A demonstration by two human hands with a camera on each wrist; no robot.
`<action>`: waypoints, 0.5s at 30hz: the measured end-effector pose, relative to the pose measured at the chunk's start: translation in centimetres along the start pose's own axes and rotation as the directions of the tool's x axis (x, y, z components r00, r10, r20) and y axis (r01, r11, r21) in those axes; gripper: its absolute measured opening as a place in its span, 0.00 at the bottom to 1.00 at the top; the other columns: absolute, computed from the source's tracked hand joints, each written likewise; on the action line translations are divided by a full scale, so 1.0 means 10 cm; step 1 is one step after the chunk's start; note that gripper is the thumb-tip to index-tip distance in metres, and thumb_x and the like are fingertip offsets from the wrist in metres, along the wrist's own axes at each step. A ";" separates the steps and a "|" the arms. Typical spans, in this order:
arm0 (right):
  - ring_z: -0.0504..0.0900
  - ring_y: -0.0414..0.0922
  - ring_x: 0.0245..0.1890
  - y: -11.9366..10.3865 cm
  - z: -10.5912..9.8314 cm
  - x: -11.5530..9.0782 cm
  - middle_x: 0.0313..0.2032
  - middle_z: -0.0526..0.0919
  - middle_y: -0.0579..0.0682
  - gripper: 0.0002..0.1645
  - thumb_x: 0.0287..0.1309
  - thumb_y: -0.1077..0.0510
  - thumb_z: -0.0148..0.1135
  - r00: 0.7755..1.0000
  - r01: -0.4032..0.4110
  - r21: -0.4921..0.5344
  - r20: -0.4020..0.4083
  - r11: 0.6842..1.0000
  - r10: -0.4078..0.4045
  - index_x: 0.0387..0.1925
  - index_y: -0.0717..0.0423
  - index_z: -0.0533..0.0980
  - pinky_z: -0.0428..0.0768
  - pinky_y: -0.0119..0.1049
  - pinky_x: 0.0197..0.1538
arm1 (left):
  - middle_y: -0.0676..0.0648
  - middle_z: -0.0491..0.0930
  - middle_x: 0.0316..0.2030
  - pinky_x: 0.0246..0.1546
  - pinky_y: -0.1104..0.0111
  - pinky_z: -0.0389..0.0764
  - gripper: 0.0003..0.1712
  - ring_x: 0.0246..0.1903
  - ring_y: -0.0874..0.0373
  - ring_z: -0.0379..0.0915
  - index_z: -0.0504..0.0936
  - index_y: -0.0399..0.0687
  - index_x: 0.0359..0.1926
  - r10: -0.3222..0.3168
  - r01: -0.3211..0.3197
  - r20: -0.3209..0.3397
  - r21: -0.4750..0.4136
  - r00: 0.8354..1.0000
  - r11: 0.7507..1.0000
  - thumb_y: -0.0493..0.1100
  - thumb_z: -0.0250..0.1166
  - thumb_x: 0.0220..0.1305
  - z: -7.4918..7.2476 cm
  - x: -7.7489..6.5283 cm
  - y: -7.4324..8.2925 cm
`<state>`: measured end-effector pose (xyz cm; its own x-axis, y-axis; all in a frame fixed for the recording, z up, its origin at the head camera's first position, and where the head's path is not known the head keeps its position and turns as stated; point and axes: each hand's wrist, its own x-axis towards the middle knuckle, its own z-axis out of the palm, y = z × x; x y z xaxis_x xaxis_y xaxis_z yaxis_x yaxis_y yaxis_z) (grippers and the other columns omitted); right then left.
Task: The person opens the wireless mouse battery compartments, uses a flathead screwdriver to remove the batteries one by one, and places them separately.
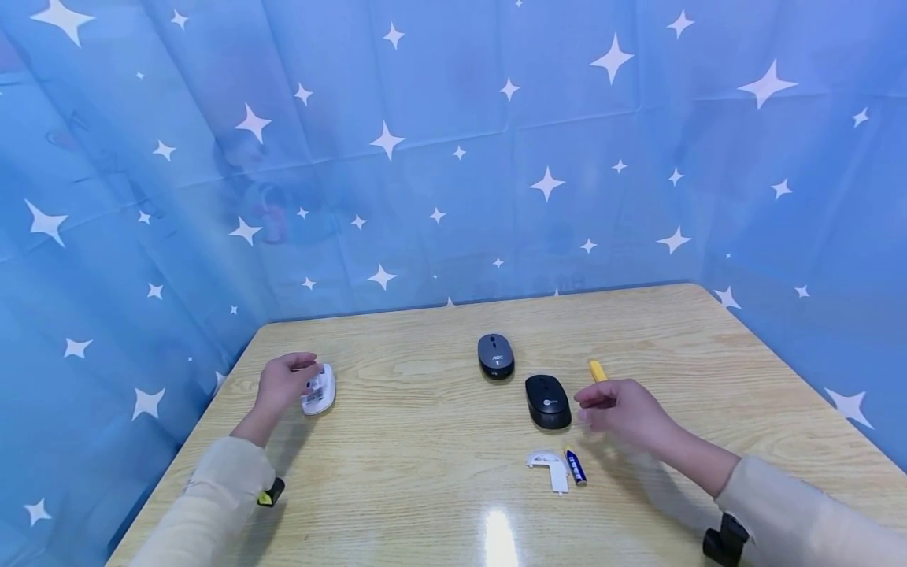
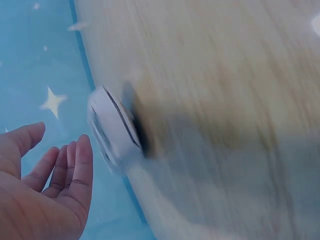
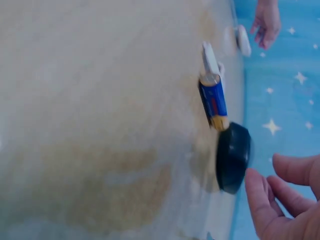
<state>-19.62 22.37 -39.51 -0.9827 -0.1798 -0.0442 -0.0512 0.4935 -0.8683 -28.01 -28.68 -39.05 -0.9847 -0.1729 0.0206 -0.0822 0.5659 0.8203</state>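
On the left of the table, a white mouse (image 1: 320,394) lies with printed markings facing up. My left hand (image 1: 286,383) hovers beside and over it, partly covering it in the head view; the left wrist view shows loosely bent fingers (image 2: 82,165) apart from the white mouse (image 2: 112,127). To the right, my right hand (image 1: 623,409) is held in the air near a black mouse (image 1: 548,402). Nothing sits between its thumb and fingers. Below the black mouse lie a white L-shaped plastic cover (image 1: 556,470) and a blue battery (image 1: 575,466) with a yellow end.
A dark grey mouse (image 1: 495,356) stands farther back near the middle. Behind my right hand, a yellow stick-like object (image 1: 597,370) shows partly. The wooden table (image 1: 411,441) ends at a blue star-patterned curtain (image 1: 439,173).
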 end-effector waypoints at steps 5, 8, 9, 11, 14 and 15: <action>0.81 0.50 0.38 -0.01 -0.07 0.08 0.40 0.82 0.56 0.20 0.58 0.65 0.66 1.000 0.018 0.011 -0.006 1.000 -0.018 0.50 0.74 0.76 0.85 0.41 0.39 | 0.34 0.78 0.50 0.36 0.63 0.85 0.22 0.45 0.43 0.78 0.75 0.32 0.58 0.092 -0.090 0.041 -0.041 0.995 0.995 0.41 0.61 0.68 0.18 -0.06 0.15; 0.81 0.48 0.39 -0.01 -0.09 0.13 0.41 0.82 0.55 0.20 0.59 0.63 0.66 0.999 0.041 -0.021 -0.014 0.999 -0.041 0.50 0.71 0.76 0.85 0.41 0.39 | 0.35 0.78 0.49 0.38 0.58 0.85 0.20 0.46 0.43 0.77 0.76 0.31 0.56 0.141 -0.136 0.088 -0.062 0.986 0.989 0.39 0.61 0.68 0.31 -0.09 0.23; 0.81 0.48 0.39 -0.01 -0.10 0.15 0.41 0.82 0.55 0.20 0.59 0.63 0.66 0.998 0.053 -0.043 -0.019 0.998 -0.054 0.50 0.70 0.77 0.84 0.41 0.39 | 0.35 0.78 0.49 0.38 0.57 0.85 0.20 0.46 0.43 0.76 0.76 0.32 0.56 0.152 -0.145 0.106 -0.070 0.983 0.987 0.39 0.61 0.67 0.36 -0.10 0.26; 0.80 0.48 0.40 0.00 -0.11 0.19 0.41 0.83 0.55 0.19 0.59 0.62 0.66 0.996 0.084 -0.090 -0.024 0.992 -0.086 0.50 0.69 0.78 0.83 0.40 0.38 | 0.36 0.79 0.48 0.39 0.55 0.85 0.19 0.45 0.45 0.77 0.77 0.33 0.56 0.174 -0.164 0.134 -0.079 0.976 0.983 0.38 0.62 0.67 0.47 -0.13 0.32; 0.80 0.50 0.43 0.02 -0.12 0.25 0.43 0.83 0.56 0.18 0.59 0.61 0.66 0.990 0.129 -0.165 -0.036 0.978 -0.136 0.50 0.65 0.79 0.82 0.39 0.39 | 0.38 0.80 0.47 0.38 0.56 0.85 0.19 0.44 0.48 0.78 0.78 0.35 0.56 0.223 -0.213 0.171 -0.079 0.960 0.974 0.37 0.64 0.65 0.63 -0.20 0.42; 0.81 0.50 0.43 0.04 -0.12 0.28 0.44 0.83 0.57 0.17 0.60 0.61 0.66 0.987 0.147 -0.183 -0.036 0.972 -0.156 0.50 0.65 0.79 0.82 0.38 0.40 | 0.39 0.80 0.47 0.38 0.57 0.85 0.19 0.44 0.48 0.78 0.79 0.36 0.55 0.244 -0.236 0.181 -0.069 0.953 0.969 0.37 0.65 0.64 0.68 -0.22 0.46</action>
<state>-22.58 23.09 -39.36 -0.9684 -0.2238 0.1101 -0.2271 0.6090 -0.7600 -27.27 -20.18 -39.21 -0.9860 0.1193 0.1169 0.1629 0.5336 0.8299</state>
